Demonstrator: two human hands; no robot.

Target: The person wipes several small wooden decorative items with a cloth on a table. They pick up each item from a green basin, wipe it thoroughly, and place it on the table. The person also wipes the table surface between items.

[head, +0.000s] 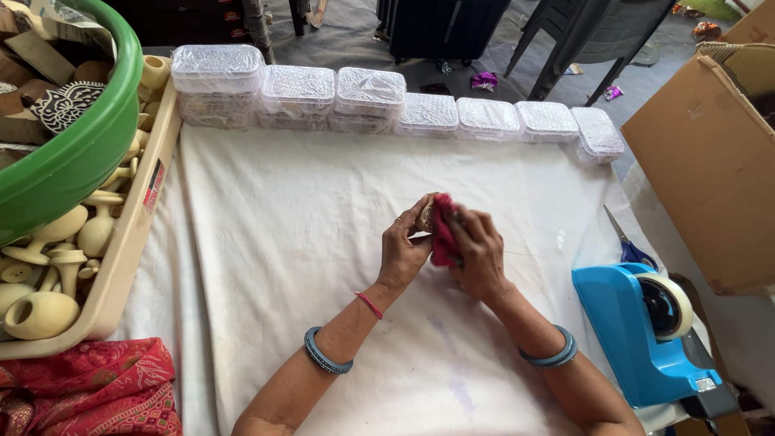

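My left hand (404, 246) grips a small pale wooden piece (425, 214) over the middle of the white cloth (291, 234). My right hand (478, 252) presses a pink rag (442, 234) against that piece. Both hands meet above the cloth, fingers curled. Only a small part of the wooden piece shows between the fingers and the rag. Each wrist wears a blue-grey bangle, and the left also has a red thread.
A beige tray (133, 234) of wooden handles lies at left under a green tub (97, 137) holding carved blocks. Clear lidded boxes (371, 93) line the far edge. A blue tape dispenser (646, 331), scissors (630, 242) and a cardboard box (710, 161) stand right. Red patterned fabric (89, 391) lies near left.
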